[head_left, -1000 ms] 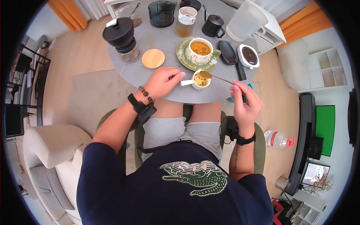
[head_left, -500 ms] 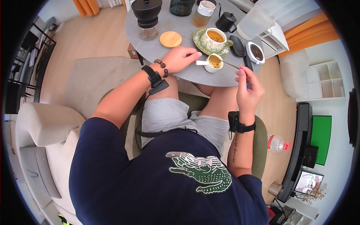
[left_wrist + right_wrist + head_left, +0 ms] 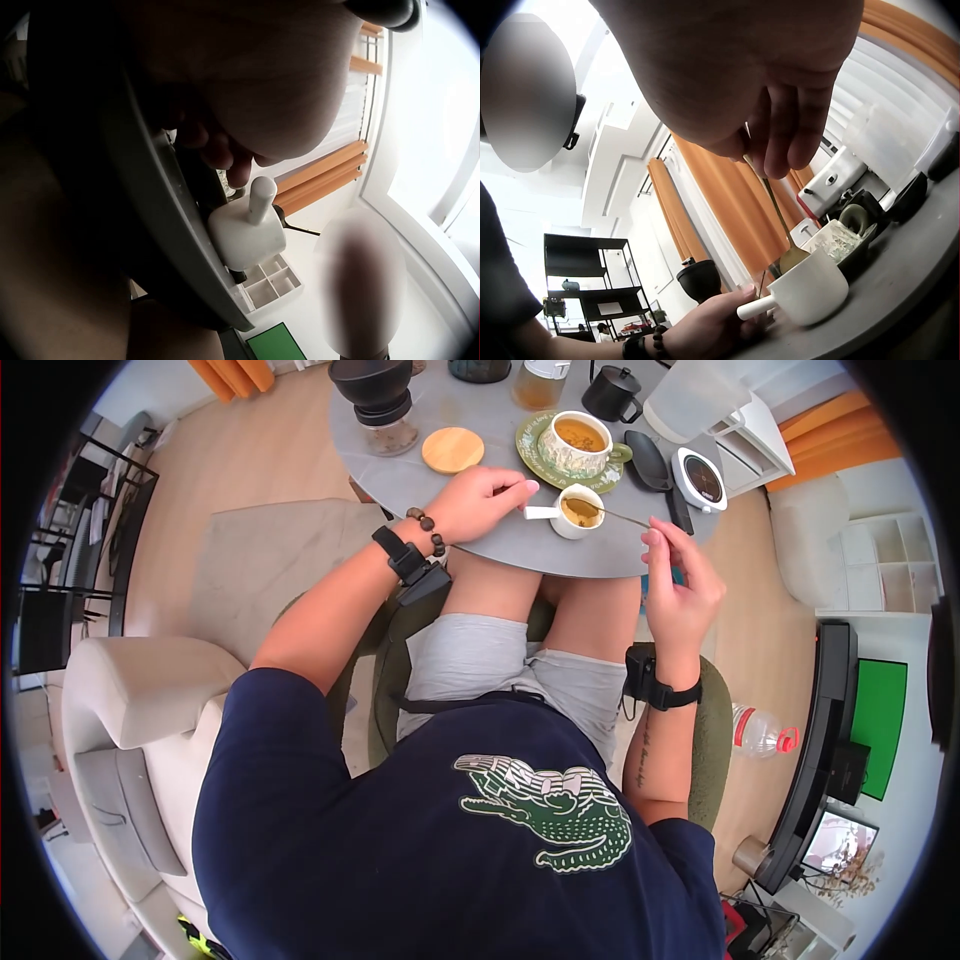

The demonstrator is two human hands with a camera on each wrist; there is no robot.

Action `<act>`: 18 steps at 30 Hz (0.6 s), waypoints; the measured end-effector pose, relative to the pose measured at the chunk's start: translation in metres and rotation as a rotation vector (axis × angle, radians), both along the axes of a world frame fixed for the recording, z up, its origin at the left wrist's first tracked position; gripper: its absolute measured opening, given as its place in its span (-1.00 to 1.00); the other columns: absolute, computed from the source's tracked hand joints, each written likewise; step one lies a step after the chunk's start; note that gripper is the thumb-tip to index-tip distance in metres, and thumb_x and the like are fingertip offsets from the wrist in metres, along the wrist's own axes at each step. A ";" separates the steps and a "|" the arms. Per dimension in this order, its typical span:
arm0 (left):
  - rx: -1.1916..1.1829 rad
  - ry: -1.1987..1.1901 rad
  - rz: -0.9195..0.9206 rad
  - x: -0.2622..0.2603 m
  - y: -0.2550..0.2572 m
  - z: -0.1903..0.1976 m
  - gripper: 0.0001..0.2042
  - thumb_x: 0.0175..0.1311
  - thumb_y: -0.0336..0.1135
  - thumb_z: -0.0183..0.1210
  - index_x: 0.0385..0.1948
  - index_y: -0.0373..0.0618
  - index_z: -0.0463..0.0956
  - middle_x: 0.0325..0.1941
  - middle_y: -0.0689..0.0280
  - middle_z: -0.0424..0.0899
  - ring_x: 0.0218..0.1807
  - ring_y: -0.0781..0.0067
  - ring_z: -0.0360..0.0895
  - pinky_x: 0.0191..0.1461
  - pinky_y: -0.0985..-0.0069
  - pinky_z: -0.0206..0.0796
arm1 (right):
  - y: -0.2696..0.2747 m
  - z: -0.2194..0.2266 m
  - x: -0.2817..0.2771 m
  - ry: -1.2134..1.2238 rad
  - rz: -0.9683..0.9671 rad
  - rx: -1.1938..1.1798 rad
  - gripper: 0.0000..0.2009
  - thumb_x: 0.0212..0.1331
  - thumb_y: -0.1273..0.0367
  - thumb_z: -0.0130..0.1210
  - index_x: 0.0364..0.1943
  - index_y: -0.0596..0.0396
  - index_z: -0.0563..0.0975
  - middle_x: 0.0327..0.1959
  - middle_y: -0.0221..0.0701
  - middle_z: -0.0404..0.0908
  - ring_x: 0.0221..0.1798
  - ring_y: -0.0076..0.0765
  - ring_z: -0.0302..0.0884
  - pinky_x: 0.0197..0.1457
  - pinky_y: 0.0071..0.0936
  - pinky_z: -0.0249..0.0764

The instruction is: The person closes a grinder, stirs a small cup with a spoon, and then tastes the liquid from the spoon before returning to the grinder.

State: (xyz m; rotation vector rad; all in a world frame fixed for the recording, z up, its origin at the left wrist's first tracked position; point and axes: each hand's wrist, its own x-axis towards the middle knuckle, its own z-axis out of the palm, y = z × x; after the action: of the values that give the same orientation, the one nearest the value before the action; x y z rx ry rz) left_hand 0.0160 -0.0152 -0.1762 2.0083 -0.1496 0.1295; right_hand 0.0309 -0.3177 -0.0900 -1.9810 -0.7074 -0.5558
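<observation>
Near the table's front edge stands a small white cup (image 3: 573,517) with a side handle, holding yellowish liquid. My right hand (image 3: 684,586) pinches the end of a spoon (image 3: 622,515), whose bowl is at the cup's opening; the right wrist view shows the spoon (image 3: 777,214) slanting down to the white cup (image 3: 811,289). My left hand (image 3: 478,505) rests at the table edge beside the cup's handle, fingers loosely curled, holding nothing visible. In the left wrist view, the left hand's fingertips hang near the cup (image 3: 247,232). Whether they touch the handle is unclear.
Behind the cup, a patterned cup (image 3: 577,446) of orange-brown liquid sits on a green saucer (image 3: 531,448). A wooden lid (image 3: 452,450), a grinder (image 3: 382,410), a black pot (image 3: 612,394), a clear pitcher (image 3: 690,405), a black scoop (image 3: 648,460) and a white round-dialled device (image 3: 699,479) stand around.
The head view has shifted, so the table sits higher in the picture. My right hand still pinches the spoon at the white cup, and my left hand stays beside the handle.
</observation>
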 end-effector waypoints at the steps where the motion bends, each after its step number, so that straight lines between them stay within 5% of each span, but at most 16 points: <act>1: 0.000 0.000 0.002 0.000 0.000 0.000 -0.56 0.71 0.00 0.16 -0.32 -0.21 0.67 -0.48 0.43 0.47 -0.35 0.61 0.33 -0.22 0.49 0.27 | -0.001 0.001 0.001 0.009 -0.003 0.003 -0.86 0.41 0.52 0.38 -0.02 0.20 0.82 -0.26 -0.27 0.89 -0.30 -0.48 0.82 -0.15 -0.53 0.67; 12: 0.008 0.004 0.006 0.000 0.000 -0.001 -0.57 0.72 -0.02 0.16 -0.29 -0.24 0.68 -0.38 0.40 0.59 -0.27 0.58 0.44 -0.12 0.51 0.37 | -0.004 -0.002 0.008 0.027 0.002 0.002 -0.85 0.41 0.53 0.38 -0.02 0.19 0.82 -0.27 -0.30 0.90 -0.29 -0.49 0.84 -0.14 -0.54 0.68; 18: -0.016 -0.063 0.008 0.002 0.000 -0.005 -0.57 0.69 0.01 0.17 -0.30 -0.18 0.70 -0.51 0.33 0.49 -0.40 0.49 0.36 -0.25 0.42 0.28 | -0.005 -0.006 0.009 0.056 0.000 0.003 -0.85 0.41 0.53 0.37 -0.01 0.19 0.82 -0.26 -0.29 0.90 -0.28 -0.50 0.83 -0.13 -0.54 0.69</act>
State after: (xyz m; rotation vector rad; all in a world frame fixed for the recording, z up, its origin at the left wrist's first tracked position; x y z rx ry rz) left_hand 0.0184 -0.0149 -0.1812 1.9896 -0.1798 0.1981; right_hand 0.0400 -0.3228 -0.0960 -1.9858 -0.6714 -0.4999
